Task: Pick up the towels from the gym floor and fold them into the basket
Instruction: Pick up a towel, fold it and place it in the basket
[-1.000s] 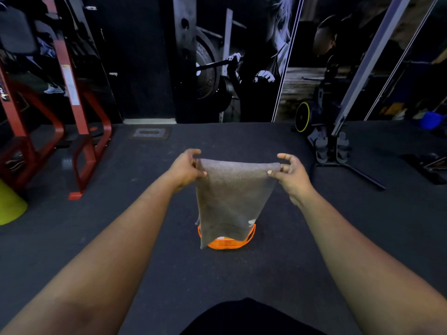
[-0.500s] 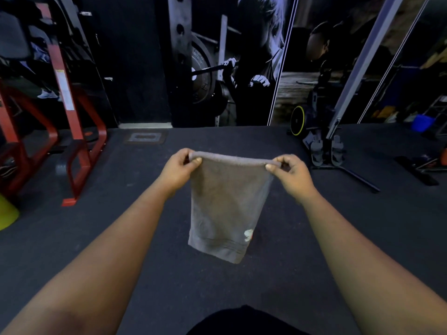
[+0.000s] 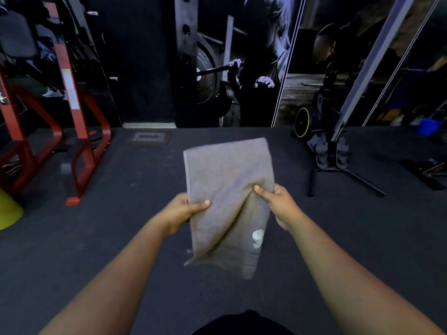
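On my feed, the left hand point(image 3: 180, 210) and right hand point(image 3: 280, 204) are bare: no gloves, rings or watch. Both forearms are uncovered up to the frame's lower corners, with no sleeve edge in view. Fingernails are short; thumbnails show plainly. A dark, black-looking garment point(image 3: 244, 322) fills the bottom centre of the frame; its type cannot be determined

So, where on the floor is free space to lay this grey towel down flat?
Bare floor lies under the towel, which the left hand and right hand grip, and stretches to the red frame. Right side is crowded: a black stand spreads its legs there.
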{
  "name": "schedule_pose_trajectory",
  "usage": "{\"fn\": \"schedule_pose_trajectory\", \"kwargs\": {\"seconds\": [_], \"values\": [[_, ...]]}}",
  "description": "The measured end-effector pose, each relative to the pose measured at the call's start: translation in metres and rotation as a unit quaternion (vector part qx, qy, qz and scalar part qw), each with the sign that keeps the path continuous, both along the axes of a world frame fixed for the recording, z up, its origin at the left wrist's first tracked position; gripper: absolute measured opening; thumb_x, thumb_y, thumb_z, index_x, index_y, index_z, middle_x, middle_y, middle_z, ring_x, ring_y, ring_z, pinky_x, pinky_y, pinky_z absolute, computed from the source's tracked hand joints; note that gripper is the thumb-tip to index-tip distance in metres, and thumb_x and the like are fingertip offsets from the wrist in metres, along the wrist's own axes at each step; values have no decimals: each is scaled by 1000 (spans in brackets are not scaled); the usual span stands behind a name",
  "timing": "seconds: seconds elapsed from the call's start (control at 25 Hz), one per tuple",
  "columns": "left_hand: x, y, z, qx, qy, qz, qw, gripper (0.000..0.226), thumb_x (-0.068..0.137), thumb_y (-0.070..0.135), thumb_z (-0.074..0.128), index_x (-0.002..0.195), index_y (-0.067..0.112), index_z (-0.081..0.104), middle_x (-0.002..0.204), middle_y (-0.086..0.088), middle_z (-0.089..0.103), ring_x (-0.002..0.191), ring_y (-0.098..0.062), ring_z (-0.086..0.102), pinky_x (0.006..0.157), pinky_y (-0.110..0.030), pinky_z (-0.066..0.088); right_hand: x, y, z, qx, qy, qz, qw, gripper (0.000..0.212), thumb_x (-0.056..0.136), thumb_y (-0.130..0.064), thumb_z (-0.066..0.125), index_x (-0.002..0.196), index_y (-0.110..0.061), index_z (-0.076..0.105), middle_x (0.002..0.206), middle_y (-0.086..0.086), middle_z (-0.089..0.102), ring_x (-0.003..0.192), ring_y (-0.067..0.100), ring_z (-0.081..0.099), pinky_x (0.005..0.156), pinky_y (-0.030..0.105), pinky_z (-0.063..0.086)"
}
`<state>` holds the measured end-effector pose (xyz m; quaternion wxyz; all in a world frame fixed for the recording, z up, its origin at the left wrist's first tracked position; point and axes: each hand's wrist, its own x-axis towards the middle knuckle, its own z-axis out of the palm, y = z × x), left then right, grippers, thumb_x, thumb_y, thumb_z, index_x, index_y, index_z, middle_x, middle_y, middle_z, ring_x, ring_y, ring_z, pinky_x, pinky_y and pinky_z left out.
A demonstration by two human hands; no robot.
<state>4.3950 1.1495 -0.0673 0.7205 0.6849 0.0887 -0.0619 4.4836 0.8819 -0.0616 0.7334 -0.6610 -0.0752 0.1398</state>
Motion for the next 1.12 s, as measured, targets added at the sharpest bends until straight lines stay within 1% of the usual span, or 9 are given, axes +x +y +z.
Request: {"fn": "schedule_pose_trajectory", "kwargs": {"seconds": [0.12, 0.32, 0.44, 0.52, 0.6, 0.72, 0.88, 0.96, 1.12], "values": [[13, 12, -36, -38, 36, 129, 990, 22, 95, 28, 73, 106, 9, 75, 97, -9, 80, 100, -33, 72, 72, -35, 58, 2, 7, -18, -54, 37, -31, 997, 34, 102, -25, 63, 113, 6, 68, 111, 19, 75, 96, 25, 72, 88, 37, 58], [35, 35, -61, 14, 58, 162, 985, 25, 94, 38, 73, 102, 14, 75, 98, -6, 79, 100, -27, 73, 77, -37, 56, 1, 27, -38, -173, 54, -81, 980, 39, 101, -37, 63, 94, 1, 62, 88, 12, 69, 80, 21, 62, 76, 38, 54], [42, 47, -72, 3, 14, 104, 994, 32, 92, 37, 73, 113, 13, 70, 108, -9, 78, 107, -31, 72, 86, -41, 59, 7, 37, -40, -57, 77, -108, 989, 35, 103, -29, 60, 118, 2, 60, 111, 20, 73, 96, 25, 69, 87, 42, 58], [47, 52, -83, 66, 23, 101, 992, 43, 86, 38, 73, 118, 10, 66, 109, -10, 76, 109, -38, 70, 83, -40, 57, 13, 31, -40, 15, 96, -73, 993, 41, 100, -18, 65, 137, -15, 49, 121, 15, 72, 109, 22, 70, 90, 39, 59], [57, 55, -88, 82, 46, 153, 984, 57, 90, 32, 76, 136, 12, 50, 116, -9, 69, 110, -31, 67, 94, -39, 54, 22, 23, -52, -89, 87, -13, 992, 70, 95, -7, 71, 143, -38, 31, 114, 14, 75, 108, 22, 72, 91, 37, 57], [88, 57, -91, 125, 35, 164, 978, 63, 92, 30, 77, 143, 21, 40, 117, -12, 67, 110, -26, 67, 98, -38, 55, 43, 21, -77, -164, 49, -36, 985, 58, 93, 3, 68, 140, -26, 51, 107, 16, 74, 105, 22, 70, 94, 41, 57], [135, 57, -111, 207, 44, 18, 977, 71, 80, 11, 87, 142, 15, 52, 129, -3, 61, 119, -20, 61, 95, -25, 52, 93, 28, -100, -258, 3, 5, 966, 59, 82, 11, 74, 137, -7, 60, 135, 12, 64, 121, 20, 61, 106, 37, 49], [167, 57, -136, 369, 54, -65, 925, 87, 72, 12, 91, 148, 18, 50, 138, -6, 59, 127, -24, 55, 104, -28, 45, 127, 31, -122, -397, -39, 53, 916, 70, 73, 2, 84, 139, -10, 60, 137, 12, 61, 126, 24, 56, 108, 34, 45], [233, 38, -190, 582, 88, -107, 801, 40, 86, 34, 71, 126, 37, 68, 118, -5, 70, 111, -30, 68, 87, -37, 55, 209, 31, -184, -538, -67, 113, 832, 49, 79, -19, 81, 127, -19, 70, 124, 14, 61, 116, 34, 61, 96, 36, 49]]}}
